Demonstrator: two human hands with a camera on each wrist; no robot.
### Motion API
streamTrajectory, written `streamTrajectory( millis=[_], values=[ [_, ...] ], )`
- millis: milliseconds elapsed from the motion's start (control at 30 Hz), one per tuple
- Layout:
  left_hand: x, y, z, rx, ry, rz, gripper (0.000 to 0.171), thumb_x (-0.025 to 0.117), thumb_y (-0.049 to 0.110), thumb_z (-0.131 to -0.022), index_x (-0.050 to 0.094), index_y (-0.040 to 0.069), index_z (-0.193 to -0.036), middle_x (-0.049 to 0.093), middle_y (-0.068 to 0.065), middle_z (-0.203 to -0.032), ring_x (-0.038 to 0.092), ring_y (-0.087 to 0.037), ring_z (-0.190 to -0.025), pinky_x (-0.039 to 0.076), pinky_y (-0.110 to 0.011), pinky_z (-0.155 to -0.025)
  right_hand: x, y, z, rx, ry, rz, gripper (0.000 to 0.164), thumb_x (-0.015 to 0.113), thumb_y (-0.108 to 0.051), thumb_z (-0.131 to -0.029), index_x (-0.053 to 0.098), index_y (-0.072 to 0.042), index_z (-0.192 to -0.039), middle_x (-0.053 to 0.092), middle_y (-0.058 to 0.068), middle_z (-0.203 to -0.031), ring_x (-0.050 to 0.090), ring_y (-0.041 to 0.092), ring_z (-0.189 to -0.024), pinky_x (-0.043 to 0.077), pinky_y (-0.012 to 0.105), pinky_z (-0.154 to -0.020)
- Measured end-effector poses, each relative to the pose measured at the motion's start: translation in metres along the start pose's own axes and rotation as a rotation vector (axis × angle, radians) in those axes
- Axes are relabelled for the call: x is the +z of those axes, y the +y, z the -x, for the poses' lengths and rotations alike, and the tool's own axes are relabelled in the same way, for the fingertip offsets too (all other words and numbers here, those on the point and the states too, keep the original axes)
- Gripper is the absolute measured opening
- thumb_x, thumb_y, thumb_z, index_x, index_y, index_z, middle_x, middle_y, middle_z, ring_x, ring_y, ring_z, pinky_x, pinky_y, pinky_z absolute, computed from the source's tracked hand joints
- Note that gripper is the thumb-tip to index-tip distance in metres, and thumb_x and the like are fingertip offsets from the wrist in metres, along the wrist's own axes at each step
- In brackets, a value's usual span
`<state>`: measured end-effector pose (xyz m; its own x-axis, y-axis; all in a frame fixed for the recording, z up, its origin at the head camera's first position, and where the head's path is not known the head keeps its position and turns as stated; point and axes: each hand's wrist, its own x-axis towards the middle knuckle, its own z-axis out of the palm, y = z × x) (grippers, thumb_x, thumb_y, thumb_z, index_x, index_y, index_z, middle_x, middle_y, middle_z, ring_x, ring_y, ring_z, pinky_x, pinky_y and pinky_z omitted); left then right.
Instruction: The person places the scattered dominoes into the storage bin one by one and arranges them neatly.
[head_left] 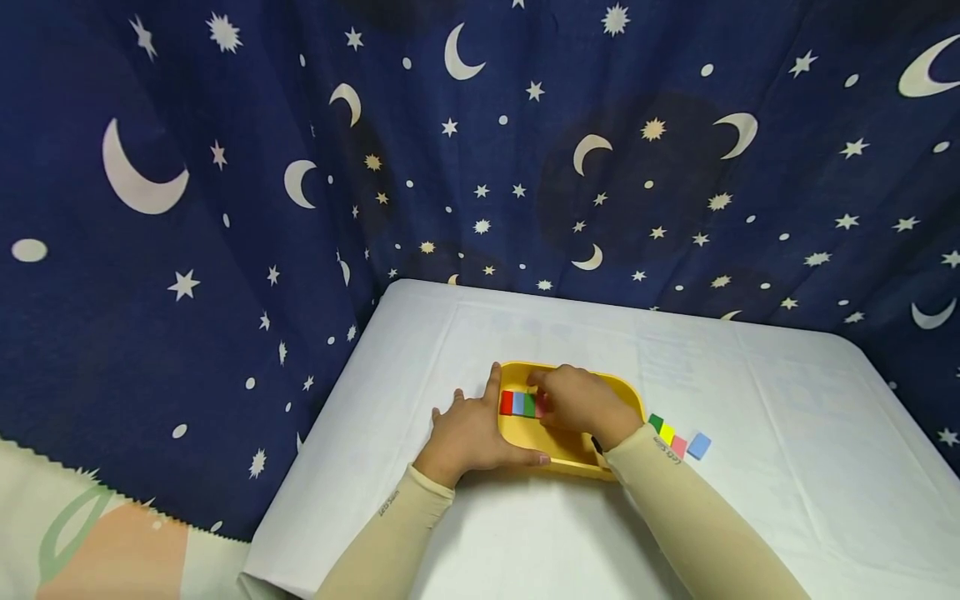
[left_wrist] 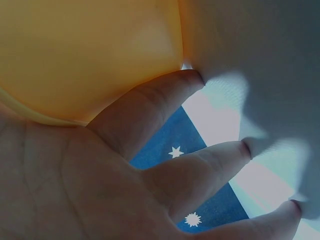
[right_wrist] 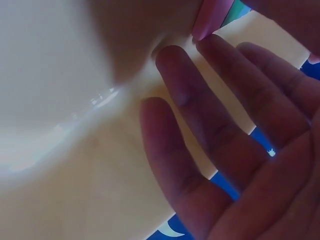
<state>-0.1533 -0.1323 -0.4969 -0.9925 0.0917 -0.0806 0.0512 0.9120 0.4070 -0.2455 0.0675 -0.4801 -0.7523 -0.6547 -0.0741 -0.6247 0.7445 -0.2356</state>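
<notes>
A yellow tray (head_left: 517,433) lies on the white table. Inside it, a row of small blocks runs from a red block (head_left: 507,403) through a blue block (head_left: 518,404) and a green block (head_left: 529,405) to a pink block (head_left: 540,407). My left hand (head_left: 468,433) spreads around the tray's left end; its thumb lies along the near rim, and the index finger touches the outer wall. Reaching into the tray, my right hand (head_left: 585,402) pinches the pink block at the row's right end, partly hiding it. In the right wrist view a fingertip touches the pink block (right_wrist: 212,19).
Right of the tray on the table lie a green block (head_left: 656,422), a yellow block (head_left: 667,433) and a pink block (head_left: 678,447), side by side. A blue block (head_left: 699,446) lies apart. A dark blue curtain (head_left: 525,167) with moons and stars hangs behind the table.
</notes>
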Motion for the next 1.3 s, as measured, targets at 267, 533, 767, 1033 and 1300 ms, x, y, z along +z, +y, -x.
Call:
streamTrajectory(
  millis=[267, 533, 767, 1033, 1300],
  values=[
    [0.002, 0.003, -0.001, 0.006, 0.000, -0.003, 0.162, 0.057, 0.110, -0.045, -0.001, 0.026, -0.172, 0.060, -0.008, -0.150, 0.045, -0.057, -0.140, 0.030, -0.088, -0.098, -0.003, 0.001, 0.004, 0.011, -0.003, -0.024, 0.050, 0.088, -0.014, -0.083, 0.072, -0.009, -0.130, 0.066, -0.006, -0.086, 0.058, 0.017, -0.073, 0.056, 0.036, -0.078],
    [0.003, 0.005, -0.001, 0.008, -0.002, 0.013, 0.163, 0.059, 0.109, -0.045, 0.001, 0.025, -0.172, 0.064, -0.009, -0.145, 0.045, -0.059, -0.139, 0.030, -0.089, -0.097, -0.005, 0.005, 0.009, -0.016, 0.001, -0.015, 0.052, 0.090, -0.023, -0.083, 0.070, -0.009, -0.129, 0.059, -0.010, -0.074, 0.055, 0.014, -0.070, 0.051, 0.034, -0.072],
    [0.001, 0.002, -0.001, -0.001, 0.002, 0.022, 0.161, 0.064, 0.106, -0.048, 0.000, 0.024, -0.172, 0.063, -0.010, -0.147, 0.043, -0.059, -0.141, 0.028, -0.089, -0.098, -0.014, -0.001, 0.017, -0.015, 0.034, 0.001, 0.042, 0.087, -0.026, -0.086, 0.071, -0.013, -0.123, 0.067, -0.002, -0.086, 0.055, 0.018, -0.072, 0.053, 0.039, -0.071],
    [0.003, 0.000, 0.002, -0.009, -0.002, 0.036, 0.161, 0.066, 0.105, -0.049, 0.001, 0.023, -0.172, 0.068, -0.010, -0.139, 0.042, -0.060, -0.140, 0.026, -0.090, -0.098, -0.023, -0.012, 0.030, -0.027, 0.096, 0.042, 0.041, 0.082, -0.029, -0.090, 0.072, -0.014, -0.128, 0.074, 0.000, -0.101, 0.061, 0.020, -0.079, 0.058, 0.046, -0.073],
    [0.005, 0.002, 0.001, -0.002, 0.009, 0.032, 0.164, 0.063, 0.107, -0.046, 0.001, 0.023, -0.172, 0.069, -0.007, -0.138, 0.044, -0.061, -0.139, 0.027, -0.091, -0.096, -0.036, -0.010, 0.041, -0.008, 0.168, 0.075, 0.052, 0.082, -0.035, -0.090, 0.070, -0.015, -0.137, 0.074, 0.000, -0.122, 0.070, 0.024, -0.104, 0.059, 0.051, -0.085]
  ],
)
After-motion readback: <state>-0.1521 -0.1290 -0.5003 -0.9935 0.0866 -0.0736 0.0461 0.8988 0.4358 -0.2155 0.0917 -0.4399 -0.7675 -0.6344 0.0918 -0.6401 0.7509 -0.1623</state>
